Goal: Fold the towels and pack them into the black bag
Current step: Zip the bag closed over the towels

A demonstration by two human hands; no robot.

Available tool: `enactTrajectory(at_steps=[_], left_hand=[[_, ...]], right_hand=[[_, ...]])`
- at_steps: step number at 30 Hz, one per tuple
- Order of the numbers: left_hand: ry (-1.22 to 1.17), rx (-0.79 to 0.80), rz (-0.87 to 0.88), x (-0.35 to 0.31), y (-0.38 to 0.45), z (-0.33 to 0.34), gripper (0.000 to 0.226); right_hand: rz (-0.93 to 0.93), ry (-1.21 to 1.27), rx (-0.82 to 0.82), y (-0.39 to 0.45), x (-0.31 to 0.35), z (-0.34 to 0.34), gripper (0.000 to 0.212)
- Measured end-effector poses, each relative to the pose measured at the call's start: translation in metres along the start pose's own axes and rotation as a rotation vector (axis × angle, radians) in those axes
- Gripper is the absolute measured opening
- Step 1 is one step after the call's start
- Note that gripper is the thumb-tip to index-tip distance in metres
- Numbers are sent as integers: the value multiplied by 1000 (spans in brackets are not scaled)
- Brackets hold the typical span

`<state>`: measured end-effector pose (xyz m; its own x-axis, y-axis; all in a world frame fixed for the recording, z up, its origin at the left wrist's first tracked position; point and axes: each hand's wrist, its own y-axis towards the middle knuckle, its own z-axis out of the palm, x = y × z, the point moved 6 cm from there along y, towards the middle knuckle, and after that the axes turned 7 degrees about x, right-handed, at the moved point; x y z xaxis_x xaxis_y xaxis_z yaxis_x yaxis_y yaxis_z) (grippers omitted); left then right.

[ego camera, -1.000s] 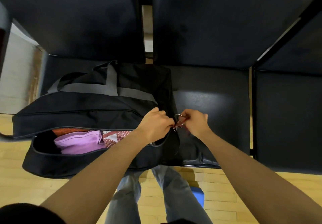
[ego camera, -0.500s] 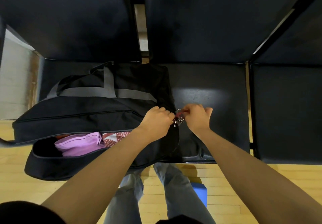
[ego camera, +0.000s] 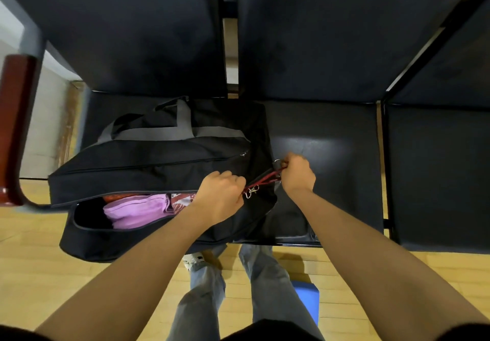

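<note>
The black bag (ego camera: 159,170) lay on its side across the left seat (ego camera: 106,107) of a row of dark padded chairs, its near edge hanging past the seat front over the wooden floor (ego camera: 39,274). Its long main zipper stood open along the near side, and folded towels showed inside the opening: a pink one (ego camera: 135,210) in the middle, a red-and-white patterned one (ego camera: 181,201) just to its right, and a sliver of orange fabric (ego camera: 116,196) above them. Grey carry straps (ego camera: 169,129) lay flat over the top of the bag. At the bag's right end, the left hand (ego camera: 221,197) was curled tight, fingers pinched narrow around 1 end of a red cord (ego camera: 262,180) with a small metal clip (ego camera: 252,192) dangling beside it. The right hand (ego camera: 297,174) was fisted around the cord's other end, near a metal ring (ego camera: 277,162). The cord ran taut between the 2 hands.
</note>
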<state>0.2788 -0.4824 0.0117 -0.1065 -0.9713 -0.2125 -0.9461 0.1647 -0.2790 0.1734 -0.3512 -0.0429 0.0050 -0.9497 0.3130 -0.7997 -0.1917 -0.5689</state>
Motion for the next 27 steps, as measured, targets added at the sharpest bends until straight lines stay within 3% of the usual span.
enactTrajectory(at_steps=[6,8,11,14,19,23,27], left_hand=[[54,-38,6,25,-35,5,33],[94,-61,53,23,-40,6,30],[149,-98,155,18,-47,8,31],[162,-127,198,19,-47,8,33],[-94,-158,34,28,-45,13,10],[-546,72,-233,31,-44,37,19],[-846,78,-457,32,-43,55,18]], right_hand=[[-48,-79,-65,-12,7,3,17],[-233,-119,-147,-24,18,1,26],[-656,-178,-260,-51,47,0,36],[-933,-328,-187,-67,64,19,41],[-885,-357,-83,-70,63,34,33],[-818,-352,9,-67,63,43,21],[-779,-259,135,-63,55,49,23]])
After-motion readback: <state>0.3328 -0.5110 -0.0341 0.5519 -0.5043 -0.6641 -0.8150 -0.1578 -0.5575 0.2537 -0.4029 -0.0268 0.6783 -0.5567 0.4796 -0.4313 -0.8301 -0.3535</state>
